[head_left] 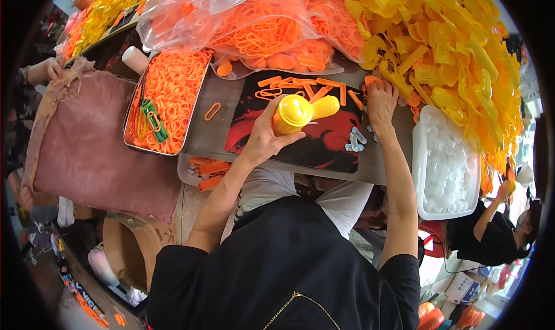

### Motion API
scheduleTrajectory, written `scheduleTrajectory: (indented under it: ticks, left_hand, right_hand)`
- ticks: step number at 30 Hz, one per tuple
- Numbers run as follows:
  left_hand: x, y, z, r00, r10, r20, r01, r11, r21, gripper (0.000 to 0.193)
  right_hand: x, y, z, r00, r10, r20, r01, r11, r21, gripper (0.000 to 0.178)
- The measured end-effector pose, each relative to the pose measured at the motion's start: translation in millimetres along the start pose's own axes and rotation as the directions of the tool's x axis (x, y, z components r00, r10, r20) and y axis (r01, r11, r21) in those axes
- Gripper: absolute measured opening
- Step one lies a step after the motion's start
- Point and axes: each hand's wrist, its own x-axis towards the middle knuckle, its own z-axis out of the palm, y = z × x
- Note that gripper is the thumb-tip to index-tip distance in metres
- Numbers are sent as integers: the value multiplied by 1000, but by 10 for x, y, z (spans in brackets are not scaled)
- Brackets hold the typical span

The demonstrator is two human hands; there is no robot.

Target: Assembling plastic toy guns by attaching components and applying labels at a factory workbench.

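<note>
Leftmost, a metal tray point(151, 150) holds loose orange plastic rings point(179, 87). My left hand point(266, 136) is wrapped round a handled yellow plastic housing point(293, 115), above the black-and-red mat point(326, 138). Farther right, my right hand point(383, 103) is down at small orange parts point(370, 80); whether its fingertips pinch one, I can't tell. I'd judge this as part-picking; the next move calls for a sure pinch, housing held steady.
</note>
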Motion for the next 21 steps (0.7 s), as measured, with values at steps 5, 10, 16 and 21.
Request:
scheduleTrajectory:
  ticks: [5, 10, 16, 21]
  left_hand:
    - [30, -23, 5, 998, 44, -34, -45, 999, -24, 81]
    - [37, 14, 105, 987, 136, -86, -138, 990, -10, 80]
    - [96, -51, 119, 985, 168, 36, -172, 966, 193, 81]
    - [73, -17, 56, 990, 124, 61, -134, 974, 184, 80]
  right_hand:
    - [45, 20, -42, 999, 20, -33, -22, 999, -33, 14]
    - [18, 4, -101, 991, 128, -45, -103, 926, 363, 26]
    - [32, 159, 105, 957, 272, 98, -278, 776, 565, 36]
    - [58, 56, 41, 957, 239, 166, -286, 878, 383, 38]
